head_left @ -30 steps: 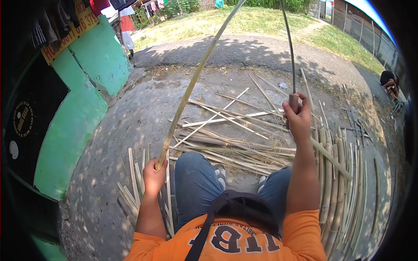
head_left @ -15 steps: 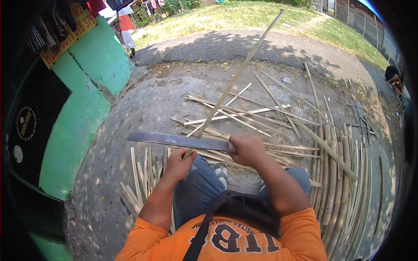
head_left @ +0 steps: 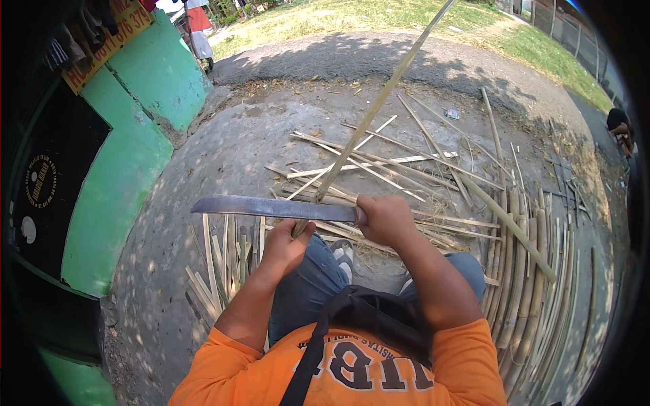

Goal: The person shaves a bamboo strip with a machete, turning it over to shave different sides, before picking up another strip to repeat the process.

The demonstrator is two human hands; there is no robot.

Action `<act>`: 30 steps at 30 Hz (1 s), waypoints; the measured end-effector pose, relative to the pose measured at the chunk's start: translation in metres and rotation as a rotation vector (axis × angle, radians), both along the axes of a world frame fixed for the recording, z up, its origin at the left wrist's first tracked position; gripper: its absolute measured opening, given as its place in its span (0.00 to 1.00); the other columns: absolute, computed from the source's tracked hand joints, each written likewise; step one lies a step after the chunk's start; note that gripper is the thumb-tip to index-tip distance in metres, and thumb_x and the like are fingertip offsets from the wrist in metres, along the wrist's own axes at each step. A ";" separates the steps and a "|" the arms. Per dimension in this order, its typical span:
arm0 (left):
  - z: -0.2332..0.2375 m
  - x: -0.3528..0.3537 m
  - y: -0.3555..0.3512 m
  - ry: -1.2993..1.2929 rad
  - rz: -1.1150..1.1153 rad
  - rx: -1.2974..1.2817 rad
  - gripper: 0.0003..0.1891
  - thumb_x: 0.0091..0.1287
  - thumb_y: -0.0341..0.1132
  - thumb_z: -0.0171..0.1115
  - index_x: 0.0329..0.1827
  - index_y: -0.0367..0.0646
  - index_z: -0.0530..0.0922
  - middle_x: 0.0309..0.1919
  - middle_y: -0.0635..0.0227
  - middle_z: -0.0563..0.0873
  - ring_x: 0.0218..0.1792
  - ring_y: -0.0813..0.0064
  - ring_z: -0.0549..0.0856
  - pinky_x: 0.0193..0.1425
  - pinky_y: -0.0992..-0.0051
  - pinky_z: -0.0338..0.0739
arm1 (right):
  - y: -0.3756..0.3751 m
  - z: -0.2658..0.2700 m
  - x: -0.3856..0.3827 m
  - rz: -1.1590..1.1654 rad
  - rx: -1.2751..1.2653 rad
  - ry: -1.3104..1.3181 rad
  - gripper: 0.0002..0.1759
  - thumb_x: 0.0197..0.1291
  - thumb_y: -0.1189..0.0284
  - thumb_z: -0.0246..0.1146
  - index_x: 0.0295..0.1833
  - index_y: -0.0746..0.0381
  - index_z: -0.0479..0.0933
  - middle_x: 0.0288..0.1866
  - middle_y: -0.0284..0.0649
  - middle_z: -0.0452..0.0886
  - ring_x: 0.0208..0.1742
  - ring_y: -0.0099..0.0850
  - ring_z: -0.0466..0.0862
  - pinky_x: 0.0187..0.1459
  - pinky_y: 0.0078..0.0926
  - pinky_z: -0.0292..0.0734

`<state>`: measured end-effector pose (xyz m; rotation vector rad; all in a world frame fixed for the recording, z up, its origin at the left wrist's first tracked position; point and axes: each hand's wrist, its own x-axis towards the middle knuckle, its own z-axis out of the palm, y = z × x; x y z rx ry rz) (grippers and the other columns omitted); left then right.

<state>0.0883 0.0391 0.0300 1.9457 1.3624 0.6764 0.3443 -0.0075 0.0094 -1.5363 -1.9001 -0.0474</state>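
On the right, brown round bamboo poles [head_left: 533, 284] are lying side by side, overlapping too much for a sure count, with one thicker greenish pole [head_left: 509, 227] slanting across them. In the middle, pale split bamboo strips [head_left: 374, 164] are crossing in a loose heap, also uncountable; more narrow pale slats [head_left: 212, 260] are lying near left. One long, thin yellow-green bamboo strip [head_left: 379, 101] is rising from the near middle towards the far right. It is probably handling as light, springy and fairly stiff, with edges likely to splinter, so its lower end is looking like the steadier hold. One long grey metal machete [head_left: 277, 208] is lying level across it, blade pointing left; it is likely feeling heavier and rigid, and its handle is offering the only safe hold. Two hands are working: the right hand [head_left: 387, 220] is clenching the machete's handle, and the left hand [head_left: 283, 249] is gripping the strip's lower end, just nearer than the blade
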 end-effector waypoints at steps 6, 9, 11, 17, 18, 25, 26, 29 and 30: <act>-0.001 0.001 0.001 0.011 -0.037 -0.002 0.22 0.75 0.51 0.68 0.49 0.37 0.86 0.31 0.68 0.85 0.36 0.77 0.79 0.45 0.70 0.76 | -0.001 -0.003 -0.008 0.019 0.015 -0.031 0.08 0.54 0.66 0.68 0.35 0.55 0.77 0.25 0.42 0.83 0.30 0.47 0.86 0.33 0.48 0.79; -0.018 0.008 0.003 -0.073 -0.083 0.357 0.22 0.74 0.52 0.68 0.48 0.39 0.87 0.35 0.54 0.89 0.39 0.54 0.88 0.48 0.61 0.79 | 0.002 -0.005 -0.020 0.023 0.012 -0.070 0.08 0.52 0.66 0.69 0.35 0.55 0.77 0.26 0.41 0.84 0.31 0.46 0.87 0.34 0.47 0.80; -0.008 0.004 -0.001 0.021 -0.046 0.138 0.21 0.74 0.52 0.66 0.48 0.38 0.86 0.34 0.53 0.88 0.38 0.54 0.87 0.47 0.61 0.79 | 0.003 -0.006 -0.018 -0.007 0.024 -0.051 0.08 0.53 0.67 0.69 0.35 0.55 0.77 0.26 0.41 0.84 0.30 0.46 0.87 0.33 0.47 0.80; 0.001 0.010 -0.002 0.051 -0.005 -0.045 0.22 0.76 0.51 0.64 0.44 0.37 0.84 0.30 0.54 0.86 0.33 0.57 0.84 0.42 0.60 0.76 | 0.007 -0.005 0.003 -0.072 0.061 -0.010 0.06 0.54 0.68 0.68 0.35 0.56 0.78 0.26 0.42 0.84 0.31 0.47 0.87 0.33 0.47 0.80; 0.001 0.013 0.001 0.052 -0.011 -0.041 0.22 0.76 0.52 0.64 0.43 0.36 0.84 0.29 0.54 0.85 0.32 0.58 0.83 0.42 0.60 0.76 | 0.008 -0.004 0.002 -0.069 0.067 -0.010 0.06 0.54 0.68 0.68 0.34 0.56 0.78 0.26 0.42 0.84 0.30 0.47 0.87 0.33 0.47 0.80; 0.002 0.020 0.001 0.042 -0.067 -0.136 0.20 0.72 0.49 0.67 0.41 0.35 0.82 0.27 0.58 0.85 0.30 0.63 0.83 0.39 0.63 0.76 | 0.005 0.002 -0.001 -0.076 0.041 -0.042 0.05 0.55 0.69 0.67 0.35 0.55 0.78 0.25 0.42 0.84 0.28 0.47 0.86 0.34 0.47 0.80; 0.007 0.020 -0.003 0.077 -0.053 -0.124 0.20 0.71 0.49 0.69 0.41 0.35 0.82 0.27 0.58 0.85 0.30 0.63 0.83 0.39 0.63 0.76 | 0.006 0.002 0.003 -0.095 0.046 -0.042 0.05 0.55 0.69 0.67 0.35 0.55 0.79 0.25 0.42 0.84 0.28 0.47 0.86 0.34 0.47 0.80; 0.008 0.022 0.002 0.112 -0.046 -0.150 0.21 0.67 0.49 0.72 0.39 0.36 0.82 0.27 0.58 0.85 0.31 0.64 0.84 0.39 0.63 0.77 | 0.010 -0.004 0.008 -0.105 0.051 -0.019 0.05 0.54 0.69 0.67 0.35 0.55 0.79 0.25 0.42 0.85 0.28 0.47 0.86 0.33 0.47 0.80; 0.005 0.023 0.005 0.112 -0.049 -0.169 0.21 0.66 0.49 0.73 0.39 0.36 0.82 0.28 0.58 0.85 0.31 0.64 0.84 0.39 0.64 0.77 | 0.010 -0.004 0.008 -0.103 0.051 -0.016 0.05 0.54 0.69 0.67 0.35 0.55 0.79 0.25 0.42 0.85 0.28 0.47 0.86 0.34 0.47 0.80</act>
